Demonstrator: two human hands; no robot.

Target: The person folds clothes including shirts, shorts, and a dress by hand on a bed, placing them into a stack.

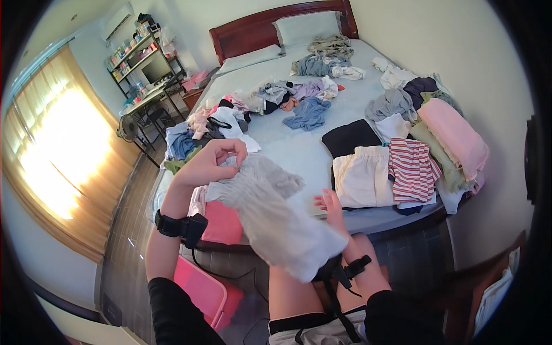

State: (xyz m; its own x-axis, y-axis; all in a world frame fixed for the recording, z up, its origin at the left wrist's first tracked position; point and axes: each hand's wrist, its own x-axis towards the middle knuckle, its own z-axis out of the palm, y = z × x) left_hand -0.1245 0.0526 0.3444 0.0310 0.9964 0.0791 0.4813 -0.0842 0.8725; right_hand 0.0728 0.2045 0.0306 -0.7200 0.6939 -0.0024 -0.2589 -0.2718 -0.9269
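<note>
My left hand (pixel 220 161) is raised and pinches a light grey garment (pixel 280 215) by its gathered edge. The garment hangs down slanting to the right, over the bed's near edge and my lap. My right hand (pixel 328 205) is beside the garment on its right, fingers apart, with nothing seen in it. Right of that hand, on the bed, lie folded cream trousers or shorts (pixel 364 177) with an elastic waist, a red-and-white striped garment (pixel 412 170) and a folded black cloth (pixel 351 138). A folded pink-red cloth (pixel 222 222) lies at the near left edge.
Heaped clothes (pixel 224 116) run along the bed's left side, with a blue garment (pixel 308 114) near the middle. At the right, a rolled pink cloth (pixel 453 133) tops a pile. A pink plastic bin (pixel 200 289) stands on the floor at left, near a black cable (pixel 224 272).
</note>
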